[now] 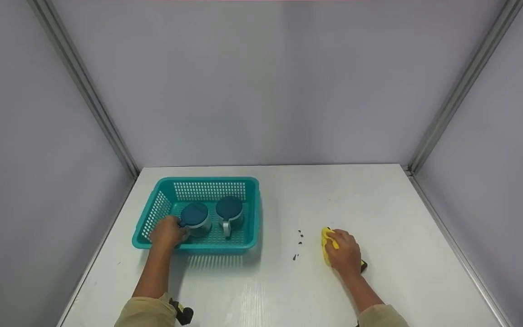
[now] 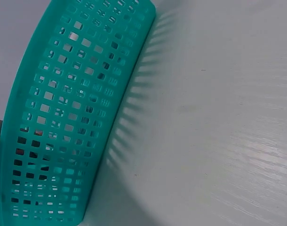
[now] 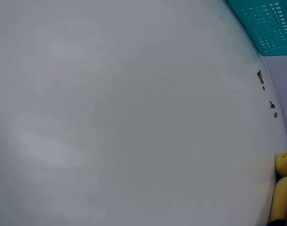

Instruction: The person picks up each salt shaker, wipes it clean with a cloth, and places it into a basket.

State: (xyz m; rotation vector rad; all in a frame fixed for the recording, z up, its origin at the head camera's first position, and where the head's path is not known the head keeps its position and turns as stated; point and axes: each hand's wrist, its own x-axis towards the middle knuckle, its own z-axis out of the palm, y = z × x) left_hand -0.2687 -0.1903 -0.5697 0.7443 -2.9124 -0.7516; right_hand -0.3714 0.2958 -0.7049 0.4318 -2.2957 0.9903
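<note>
My left hand (image 1: 167,232) reaches over the near left rim of a teal plastic basket (image 1: 236,248) and grips the handle side of a mug with a dark blue lid (image 1: 194,214). Beside it in the basket stands a second blue-lidded mug (image 1: 229,207), its handle facing me. In the left wrist view the basket wall (image 2: 63,113) hides most of that hand. On the right, my right hand (image 1: 345,252) holds a bunched yellow cloth (image 1: 326,245) against the white table. Only a part of the cloth (image 3: 283,188) shows in the right wrist view.
Several small dark scraps (image 1: 300,243) lie on the white table (image 1: 288,290) between the basket and the cloth. Grey panels (image 1: 261,91) enclose the table at the back and both sides.
</note>
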